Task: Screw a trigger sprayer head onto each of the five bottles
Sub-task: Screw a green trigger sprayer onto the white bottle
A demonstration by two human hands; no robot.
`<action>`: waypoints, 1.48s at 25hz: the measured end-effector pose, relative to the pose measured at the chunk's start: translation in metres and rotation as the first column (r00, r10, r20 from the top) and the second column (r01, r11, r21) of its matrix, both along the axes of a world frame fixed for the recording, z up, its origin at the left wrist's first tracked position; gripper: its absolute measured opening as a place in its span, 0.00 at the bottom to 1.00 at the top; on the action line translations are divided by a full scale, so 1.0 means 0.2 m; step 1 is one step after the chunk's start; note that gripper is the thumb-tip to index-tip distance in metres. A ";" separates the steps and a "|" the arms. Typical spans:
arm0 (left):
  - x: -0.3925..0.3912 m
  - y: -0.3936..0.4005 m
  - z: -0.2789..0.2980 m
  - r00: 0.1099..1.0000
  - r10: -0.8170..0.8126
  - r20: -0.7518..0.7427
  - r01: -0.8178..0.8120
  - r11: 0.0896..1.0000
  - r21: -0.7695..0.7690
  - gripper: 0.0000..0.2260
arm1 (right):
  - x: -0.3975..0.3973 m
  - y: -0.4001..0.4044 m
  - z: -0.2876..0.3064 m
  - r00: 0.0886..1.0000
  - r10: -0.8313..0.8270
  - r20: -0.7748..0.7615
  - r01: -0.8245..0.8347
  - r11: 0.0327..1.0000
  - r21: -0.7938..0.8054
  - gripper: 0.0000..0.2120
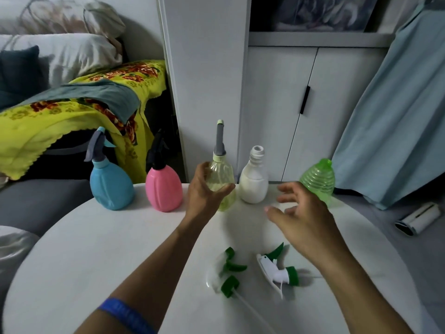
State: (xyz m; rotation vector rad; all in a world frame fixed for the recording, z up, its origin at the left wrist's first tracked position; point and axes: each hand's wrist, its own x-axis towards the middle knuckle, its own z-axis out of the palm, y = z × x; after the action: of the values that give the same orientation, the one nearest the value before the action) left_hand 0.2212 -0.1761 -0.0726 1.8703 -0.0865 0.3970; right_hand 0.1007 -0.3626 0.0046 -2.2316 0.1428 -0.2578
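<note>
Five bottles stand along the far edge of the round white table (96, 249). The blue bottle (112, 186) and the pink bottle (165, 191) each carry a dark sprayer head. My left hand (204, 191) grips the clear yellow bottle (222, 177), which has a grey sprayer head (219, 138) on top. The white bottle (254, 184) and the ribbed green bottle (317, 180) have bare necks. My right hand (298, 218) hovers open in front of these two. Two loose sprayer heads lie near me: a clear and green one (228, 276) and a white and green one (277, 271).
A bed with a yellow flowered blanket (60, 109) is at the left behind the table. White cabinet doors (313, 112) and a pale blue curtain (397, 116) stand behind the bottles. A lint roller (417, 219) lies on the floor at the right.
</note>
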 end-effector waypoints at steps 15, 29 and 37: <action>0.01 -0.02 -0.03 1.000 0.009 -0.030 -0.008 1.000 0.004 0.32 | 0.64 0.01 -0.32 0.976 -0.104 0.190 0.073 0.984 0.164 0.23; -0.72 0.12 0.20 0.978 -0.200 -0.064 0.205 0.976 0.076 0.36 | -0.11 0.13 0.07 0.983 0.091 0.157 -0.130 0.957 0.260 0.21; -1.05 0.40 0.32 0.979 -0.198 -0.045 0.202 0.967 0.154 0.34 | -0.36 0.36 -0.02 0.841 0.541 -0.020 -0.421 0.677 0.604 0.25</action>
State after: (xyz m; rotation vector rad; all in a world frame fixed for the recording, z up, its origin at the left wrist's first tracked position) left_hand 0.0121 -0.0970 -0.0088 2.0008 -0.2925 0.2288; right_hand 0.0291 -0.2914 0.0015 -1.5890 -0.2474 0.2809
